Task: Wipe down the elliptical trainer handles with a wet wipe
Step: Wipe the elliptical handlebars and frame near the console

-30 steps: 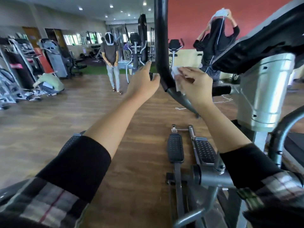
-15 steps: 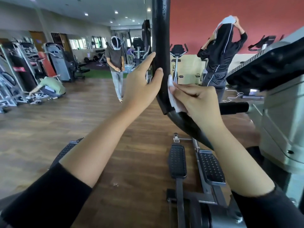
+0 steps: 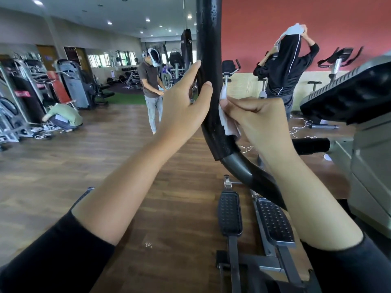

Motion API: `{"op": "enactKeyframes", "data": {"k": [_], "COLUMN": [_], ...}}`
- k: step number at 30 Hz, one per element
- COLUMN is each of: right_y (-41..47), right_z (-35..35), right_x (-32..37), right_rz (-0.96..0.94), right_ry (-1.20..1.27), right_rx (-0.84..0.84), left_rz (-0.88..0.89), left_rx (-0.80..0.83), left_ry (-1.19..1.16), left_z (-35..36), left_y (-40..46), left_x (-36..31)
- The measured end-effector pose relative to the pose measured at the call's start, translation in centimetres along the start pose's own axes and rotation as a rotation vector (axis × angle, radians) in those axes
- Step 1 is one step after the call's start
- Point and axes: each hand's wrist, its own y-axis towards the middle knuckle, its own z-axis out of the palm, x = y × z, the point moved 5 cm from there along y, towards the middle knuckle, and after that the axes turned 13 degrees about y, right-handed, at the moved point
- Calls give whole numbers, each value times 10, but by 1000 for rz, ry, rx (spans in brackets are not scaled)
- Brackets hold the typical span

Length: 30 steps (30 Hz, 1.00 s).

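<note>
Brown wood-plank flooring (image 3: 63, 166) spread across a gym with a red back wall (image 3: 264, 22) and rows of exercise machines. From the head camera, a black foam-covered elliptical handle (image 3: 208, 60) rose upright through the middle of the view and curved down to the right into bare dark metal. The left hand (image 3: 182, 106) held the handle from the left side, thumb lying against its front and fingers reaching round behind. The right hand (image 3: 258, 121) pinched a white wet wipe (image 3: 225, 119) and pressed it against the right side of the foam grip, just above the grip's lower end. Below lay two black studded foot pedals (image 3: 229, 212) side by side. A black ribbed console (image 3: 349, 96) sat at the right. Three people stood or crouched well apart in the background.
</note>
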Motion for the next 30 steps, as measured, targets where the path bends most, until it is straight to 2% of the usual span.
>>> {"op": "enactKeyframes", "data": {"k": [7, 13, 19, 26, 30], "right_y": [-10, 20, 10, 43, 33], "right_z": [-4, 7, 3, 12, 10], "right_x": [-5, 2, -2, 7, 7], "right_rz": [3, -19, -62, -116, -129], "right_ry": [10, 28, 11, -44, -38], "right_rx": [-26, -84, -26, -84, -19], "left_rz": [18, 22, 26, 21, 14], "left_rx": [35, 50, 63, 49, 46], "left_ry": [3, -27, -27, -45, -62], "left_z": [0, 1, -2, 1, 1], "left_y": [8, 13, 16, 24, 27], "left_x": [3, 4, 0, -2, -3]}}
